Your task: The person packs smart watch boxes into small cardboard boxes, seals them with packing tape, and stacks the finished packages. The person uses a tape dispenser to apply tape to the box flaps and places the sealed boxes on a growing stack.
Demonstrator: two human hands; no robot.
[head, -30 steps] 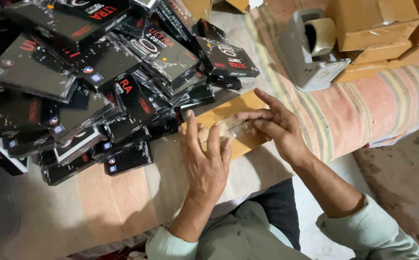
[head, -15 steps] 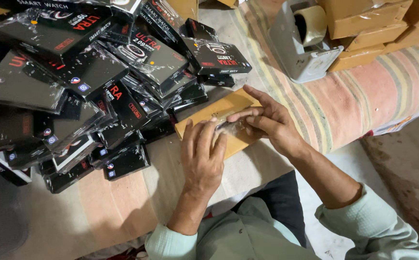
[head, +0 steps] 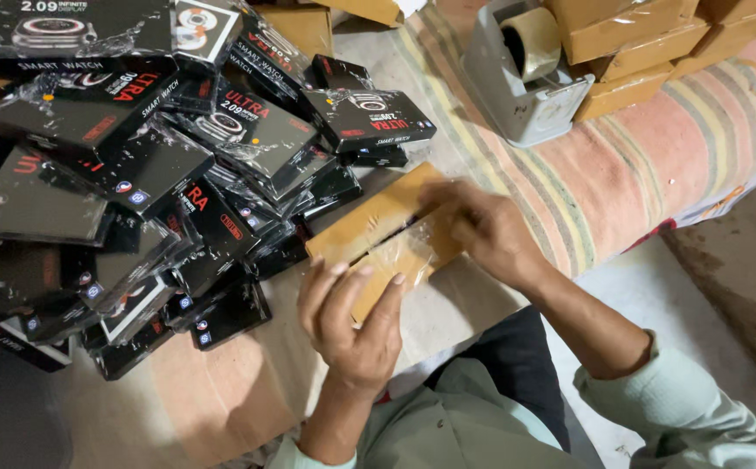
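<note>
- Brown cardboard box (head: 369,227) lies beside our pile of black watch boxes (head: 148,174) (shrink-wrapped) on the striped cloth (head: 656,165).
- Left hand (head: 352,326) presses flat on it.
- Right hand (head: 482,227) pinches clear tape (head: 417,243) over it.

The parcel (head: 378,239) is tan cardboard under clear, shiny tape. The piled boxes (head: 135,174) are glossy black with red and white print. The tape dispenser (head: 526,78) is grey. The blanket (head: 656,165) is pinkish-orange with pale and dark stripes. The sleeve (head: 682,408) is pale green.

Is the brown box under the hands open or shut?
Shut: the brown box shows closed flaps with clear tape across, under the left hand and right hand.
</note>
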